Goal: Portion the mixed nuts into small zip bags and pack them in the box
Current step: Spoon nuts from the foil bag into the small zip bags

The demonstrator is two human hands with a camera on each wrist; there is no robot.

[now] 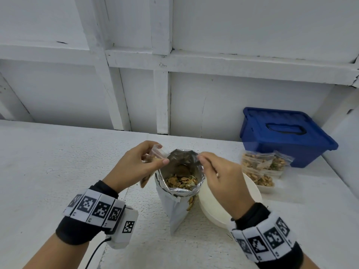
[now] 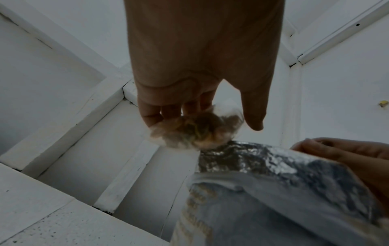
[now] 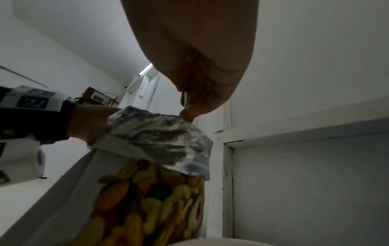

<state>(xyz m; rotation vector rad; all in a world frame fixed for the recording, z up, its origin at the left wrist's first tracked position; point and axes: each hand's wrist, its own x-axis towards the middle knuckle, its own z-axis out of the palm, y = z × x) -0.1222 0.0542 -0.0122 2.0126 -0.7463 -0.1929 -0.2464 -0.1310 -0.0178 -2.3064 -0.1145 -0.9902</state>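
Wristbands (image 1: 97,207) printed with black-and-white square markers wrap both forearms at the bottom of the head view. Fingers and thumb of the left hand (image 1: 134,166) pinch a small clear zip bag (image 1: 155,154) holding some nuts, just left of the foil pouch's mouth. Thumb and forefinger of the right hand (image 1: 219,175) are pressed together at the right rim of the foil nut pouch (image 1: 182,191), which stands upright and open on the white table (image 1: 48,171) with mixed nuts (image 1: 180,180) inside. Just right of the pouch, touching it, sits a cream bowl (image 1: 213,208). Farther right lie filled zip bags (image 1: 262,169), piled against a blue lidded box (image 1: 285,133) near the back corner. White panelled walls (image 1: 194,35) with raised battens, scuffed and cracked, enclose the table.
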